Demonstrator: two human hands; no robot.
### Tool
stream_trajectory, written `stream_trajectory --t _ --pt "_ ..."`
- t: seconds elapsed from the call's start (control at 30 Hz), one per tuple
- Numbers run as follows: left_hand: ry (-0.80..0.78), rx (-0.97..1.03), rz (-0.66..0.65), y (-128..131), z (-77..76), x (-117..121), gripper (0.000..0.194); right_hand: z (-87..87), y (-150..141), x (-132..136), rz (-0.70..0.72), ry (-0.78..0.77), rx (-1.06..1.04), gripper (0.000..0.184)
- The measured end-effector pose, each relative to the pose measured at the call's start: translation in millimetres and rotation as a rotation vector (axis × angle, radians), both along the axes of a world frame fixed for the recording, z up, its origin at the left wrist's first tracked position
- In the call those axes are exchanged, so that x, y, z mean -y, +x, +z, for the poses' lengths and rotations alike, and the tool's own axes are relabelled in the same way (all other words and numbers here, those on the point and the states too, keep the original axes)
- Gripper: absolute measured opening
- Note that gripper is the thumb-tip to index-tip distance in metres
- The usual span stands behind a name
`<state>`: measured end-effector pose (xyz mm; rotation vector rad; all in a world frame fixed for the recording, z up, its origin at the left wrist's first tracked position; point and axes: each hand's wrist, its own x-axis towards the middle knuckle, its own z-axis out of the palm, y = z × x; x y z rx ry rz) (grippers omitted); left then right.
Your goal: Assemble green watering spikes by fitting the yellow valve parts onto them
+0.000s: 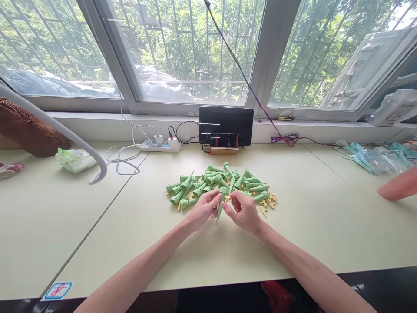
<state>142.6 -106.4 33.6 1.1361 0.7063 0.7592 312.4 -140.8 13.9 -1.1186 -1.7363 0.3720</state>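
My left hand (pixel 206 208) is closed around a green plastic spike (pixel 220 210), whose ribbed cap is up and whose pointed tip slants down. Close beside it, my right hand (pixel 243 211) pinches a small yellow plastic valve (pixel 227 198) between thumb and fingers, right against the spike's side just below the cap. Whether the valve sits in the spike I cannot tell. Just beyond both hands lies a heap of similar green spikes (pixel 208 178). Loose yellow valves (pixel 267 203) are scattered at the heap's right edge, with a few more along its left side.
Behind the heap a phone (pixel 225 140) leans before a dark screen (pixel 243 121). A white power strip (pixel 161 145) with cables lies left of it. A white curved tube (pixel 81 148) reaches in from the left. Plastic bags (pixel 374 158) and part of another person's arm (pixel 399 184) are at the right.
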Motion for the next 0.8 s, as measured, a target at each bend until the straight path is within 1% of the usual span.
stream_trajectory --t 0.07,0.13,0.23,0.3,0.4,0.5,0.63,0.73,0.8 --pt "0.104 -0.05 0.125 -1.0 4.5 -1.4 0.045 2.7 1.2 -1.3 -0.046 -0.025 -0.038 0.02" --pt "0.211 -0.097 0.23 -1.7 7.3 -1.9 0.049 6.8 3.6 -3.2 -0.099 -0.044 -0.086 0.025" --pt "0.373 -0.228 0.297 -1.0 4.8 0.0 0.041 12.3 9.6 -6.7 -0.193 -0.03 -0.124 0.034" --pt "0.465 -0.339 0.294 0.4 -0.9 2.7 0.035 14.0 14.3 -9.0 -0.232 -0.028 -0.127 0.037" --pt "0.515 -0.459 0.237 2.4 -10.5 6.7 0.03 13.6 20.1 -11.9 -0.261 -0.03 -0.119 0.038" --pt "0.57 -0.541 0.235 2.0 -16.1 8.3 0.025 11.9 22.8 -13.7 -0.271 -0.03 -0.105 0.039" --pt "0.615 -0.559 0.275 -1.0 -17.7 6.6 0.02 11.8 23.8 -14.8 -0.252 -0.03 -0.095 0.037" --pt "0.631 -0.566 0.276 -2.0 -17.0 5.7 0.023 12.9 25.1 -15.8 -0.222 -0.036 -0.087 0.034" --pt "0.668 -0.587 0.272 -1.9 -15.6 5.8 0.025 13.1 27.1 -17.2 -0.206 -0.037 -0.072 0.031"
